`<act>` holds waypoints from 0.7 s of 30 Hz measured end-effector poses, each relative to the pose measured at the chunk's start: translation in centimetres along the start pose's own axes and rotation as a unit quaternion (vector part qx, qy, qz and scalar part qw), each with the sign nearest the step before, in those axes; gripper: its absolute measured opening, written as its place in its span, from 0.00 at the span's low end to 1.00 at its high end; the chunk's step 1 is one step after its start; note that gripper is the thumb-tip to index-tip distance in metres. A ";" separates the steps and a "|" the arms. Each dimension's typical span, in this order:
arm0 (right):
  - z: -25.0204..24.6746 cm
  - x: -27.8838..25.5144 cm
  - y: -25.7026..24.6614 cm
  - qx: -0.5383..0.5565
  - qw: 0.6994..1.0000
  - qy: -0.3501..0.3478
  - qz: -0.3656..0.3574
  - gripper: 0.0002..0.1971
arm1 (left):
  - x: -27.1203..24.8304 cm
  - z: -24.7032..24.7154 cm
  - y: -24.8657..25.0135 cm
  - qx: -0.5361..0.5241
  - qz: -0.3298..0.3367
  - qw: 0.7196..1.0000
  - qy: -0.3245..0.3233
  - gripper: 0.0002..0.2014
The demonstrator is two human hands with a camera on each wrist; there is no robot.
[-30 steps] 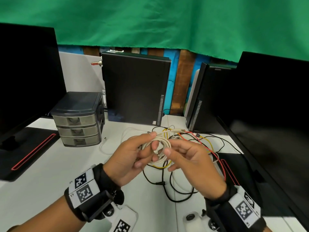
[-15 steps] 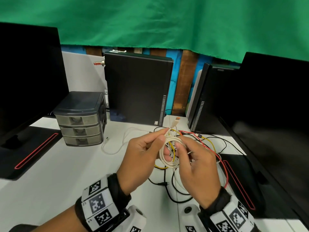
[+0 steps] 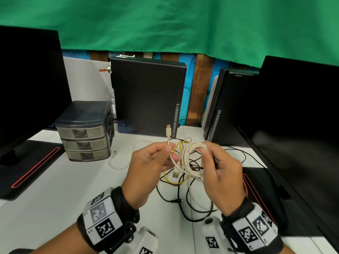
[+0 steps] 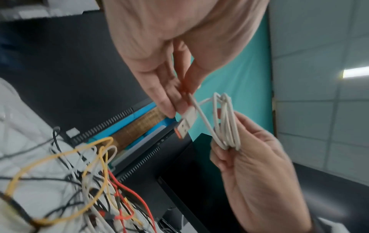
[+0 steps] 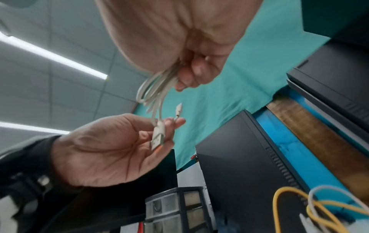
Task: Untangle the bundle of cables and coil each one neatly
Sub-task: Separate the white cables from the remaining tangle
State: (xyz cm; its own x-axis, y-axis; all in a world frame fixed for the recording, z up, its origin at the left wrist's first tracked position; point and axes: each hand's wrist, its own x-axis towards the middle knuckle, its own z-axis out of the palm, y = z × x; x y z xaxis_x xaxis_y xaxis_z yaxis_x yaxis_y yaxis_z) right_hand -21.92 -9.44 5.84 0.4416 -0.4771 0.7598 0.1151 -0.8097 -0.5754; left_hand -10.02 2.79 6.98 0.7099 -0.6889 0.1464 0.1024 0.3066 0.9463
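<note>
My right hand grips a coil of white cable above the table. My left hand pinches the two free ends of that cable just left of the coil. The small connector sticks up above the fingers and the USB plug hangs below them. In the left wrist view the left hand holds the cable at the USB plug beside the coil. In the right wrist view the coil hangs from the right hand. A tangle of yellow, black and red cables lies under both hands.
A grey drawer unit stands at the left. Two black computer towers stand behind the tangle. Dark monitors flank the white table. A loose white cable lies near the drawers.
The coil has passed from both hands into the right hand. My left hand has drawn away to the left with the cable ends, and the small connector now points up.
</note>
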 end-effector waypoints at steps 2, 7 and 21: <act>-0.1 -0.1 -0.2 -0.014 0.997 -0.045 -0.059 0.11 | 0.3 -0.3 0.0 0.034 -0.006 0.999 -0.007 0.08; 0.0 -0.5 0.1 -0.046 0.986 -0.085 -0.133 0.13 | 0.9 -1.7 -0.4 0.228 0.039 0.969 -0.084 0.13; -0.6 0.5 -0.2 0.217 0.929 -0.171 0.248 0.10 | 1.5 -3.4 0.1 0.106 -0.009 0.959 -0.264 0.11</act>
State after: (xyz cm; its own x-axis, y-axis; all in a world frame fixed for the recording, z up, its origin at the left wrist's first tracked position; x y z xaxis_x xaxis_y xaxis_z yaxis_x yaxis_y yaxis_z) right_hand -22.21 -9.76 6.50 0.7845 -0.5578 0.2708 0.1368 -0.2703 -0.9530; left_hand -6.59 3.99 6.28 0.2516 -0.9466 0.2018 -0.0720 0.1896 0.9792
